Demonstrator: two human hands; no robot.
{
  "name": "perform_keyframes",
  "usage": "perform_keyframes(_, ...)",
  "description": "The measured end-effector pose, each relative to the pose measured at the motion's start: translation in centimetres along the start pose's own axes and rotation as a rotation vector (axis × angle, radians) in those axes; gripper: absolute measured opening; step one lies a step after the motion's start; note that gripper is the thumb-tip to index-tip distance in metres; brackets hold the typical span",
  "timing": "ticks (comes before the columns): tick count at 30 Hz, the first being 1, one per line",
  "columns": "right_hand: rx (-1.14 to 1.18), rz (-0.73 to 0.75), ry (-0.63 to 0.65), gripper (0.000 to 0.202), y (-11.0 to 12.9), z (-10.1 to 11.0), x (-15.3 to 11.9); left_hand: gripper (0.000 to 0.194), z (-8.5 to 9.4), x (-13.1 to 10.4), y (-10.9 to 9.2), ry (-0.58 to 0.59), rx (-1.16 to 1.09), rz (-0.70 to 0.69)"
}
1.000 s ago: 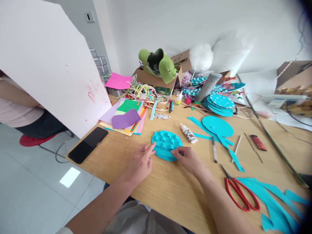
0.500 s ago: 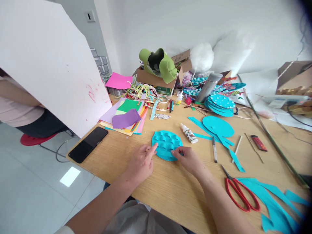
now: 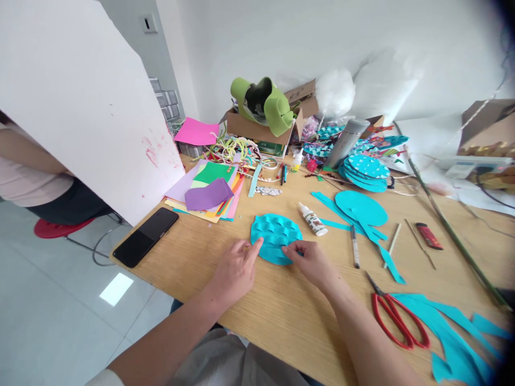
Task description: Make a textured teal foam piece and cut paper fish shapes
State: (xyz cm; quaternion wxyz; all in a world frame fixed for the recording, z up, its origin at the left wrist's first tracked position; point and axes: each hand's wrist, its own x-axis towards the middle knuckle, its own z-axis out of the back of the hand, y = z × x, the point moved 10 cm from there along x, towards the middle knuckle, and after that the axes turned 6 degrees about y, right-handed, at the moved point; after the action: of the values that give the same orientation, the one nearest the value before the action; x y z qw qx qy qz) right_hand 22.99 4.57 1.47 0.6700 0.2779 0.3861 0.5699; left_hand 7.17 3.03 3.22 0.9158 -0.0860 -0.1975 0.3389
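Cluttered wooden table (image 3: 277,303), pale wall (image 3: 281,43) behind, ridged blue disc (image 3: 276,229) in front

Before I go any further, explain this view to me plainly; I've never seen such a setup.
There is no machine: these are a person's bare hands, filmed by a camera worn on the head, looking forward and down. The left hand rests its index finger on a turquoise paper disc with rows of raised scallops; the right hand pinches at its lower right, the exact grip hidden. On the wooden table lie red-handled scissors, a white squeeze bottle, a black smartphone and stacked coloured paper.
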Motion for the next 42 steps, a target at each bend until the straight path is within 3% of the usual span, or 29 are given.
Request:
perform_keyframes(8, 0.179, 0.009, 0.065, 0.055, -0.5, -0.7, -0.1, 0.063, -0.1, 0.3, -0.4, 0.074, 0.047, 0.036)
perform_keyframes(19, 0.502, -0.047, 0.216, 0.05, -1.1, -2.6, -0.4, 0.048, 0.0, 0.7, -0.9, 0.133, 0.164, 0.078)
perform_keyframes(37, 0.502, -0.041, 0.211, 0.048, -1.0, -2.4, -0.4, 0.044, 0.7, 1.6, -1.6, 0.193, 0.185, 0.07)
perform_keyframes(42, 0.51, -0.033, 0.209, 0.047, -0.9, -2.4, -0.3, 0.033, 1.5, 2.6, -1.2, 0.201, 0.179, 0.124)
